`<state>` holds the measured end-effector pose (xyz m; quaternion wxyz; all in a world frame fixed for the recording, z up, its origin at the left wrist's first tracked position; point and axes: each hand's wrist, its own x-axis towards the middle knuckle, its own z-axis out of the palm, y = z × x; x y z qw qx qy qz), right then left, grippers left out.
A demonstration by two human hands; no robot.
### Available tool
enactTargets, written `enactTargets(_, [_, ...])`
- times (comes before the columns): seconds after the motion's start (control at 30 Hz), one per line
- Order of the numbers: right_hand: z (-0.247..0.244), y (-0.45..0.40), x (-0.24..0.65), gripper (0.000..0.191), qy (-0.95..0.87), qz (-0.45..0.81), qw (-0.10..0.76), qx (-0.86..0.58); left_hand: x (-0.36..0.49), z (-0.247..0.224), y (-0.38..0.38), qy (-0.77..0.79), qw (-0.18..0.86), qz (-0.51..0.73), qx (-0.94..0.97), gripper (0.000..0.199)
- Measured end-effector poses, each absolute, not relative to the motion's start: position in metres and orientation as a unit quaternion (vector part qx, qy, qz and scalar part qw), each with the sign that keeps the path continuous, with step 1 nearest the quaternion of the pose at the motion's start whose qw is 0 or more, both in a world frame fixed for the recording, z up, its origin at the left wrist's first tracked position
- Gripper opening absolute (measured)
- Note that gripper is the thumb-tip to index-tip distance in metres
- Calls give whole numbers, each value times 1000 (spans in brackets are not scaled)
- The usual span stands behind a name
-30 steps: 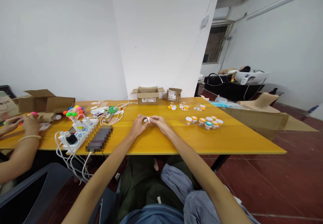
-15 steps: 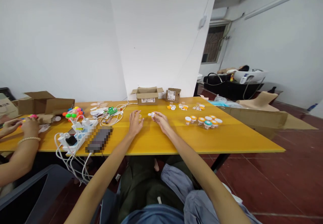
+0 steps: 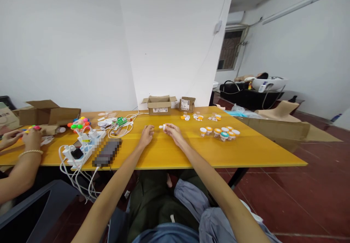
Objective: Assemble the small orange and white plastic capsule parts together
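My right hand (image 3: pixel 175 132) pinches a small white plastic piece (image 3: pixel 163 127) above the table, with a narrow stub pointing left. To the left of it, my left hand (image 3: pixel 147 135) has its fingers curled in toward the thumb. Whatever may be between those fingertips is too small to make out. The two hands are apart, with a short gap between the white piece and the left fingers. Right of my hands stands a group of small clear jars (image 3: pixel 224 136) with orange, white and teal lids.
Loose orange and white parts (image 3: pixel 199 117) lie toward the back of the yellow table (image 3: pixel 246 155). Two cardboard boxes (image 3: pixel 159 106) stand against the wall. A power strip (image 3: pixel 84 148), cables and a phone-like device (image 3: pixel 107 152) are at left, near another person's hands (image 3: pixel 31 139).
My left hand's fingers have curled in from a more spread pose. My right hand has stayed nearly in place, still holding the white piece.
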<state>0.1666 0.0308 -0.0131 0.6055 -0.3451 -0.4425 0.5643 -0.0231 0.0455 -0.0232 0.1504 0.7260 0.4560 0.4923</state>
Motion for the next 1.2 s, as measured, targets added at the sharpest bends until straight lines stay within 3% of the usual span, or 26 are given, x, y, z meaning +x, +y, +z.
enactTargets(0.27, [-11,30,166,17,-462,546,596,-364,-17,-19,40,431,203,505,719,26])
enactTargets(0.63, [-10,27,163,23,-502,510,597,-362,-12,-7,26,400,183,484,757,32])
enactTargets(1.2, [-12,29,163,31,-538,499,590,-337,-12,-5,25,415,173,484,750,25])
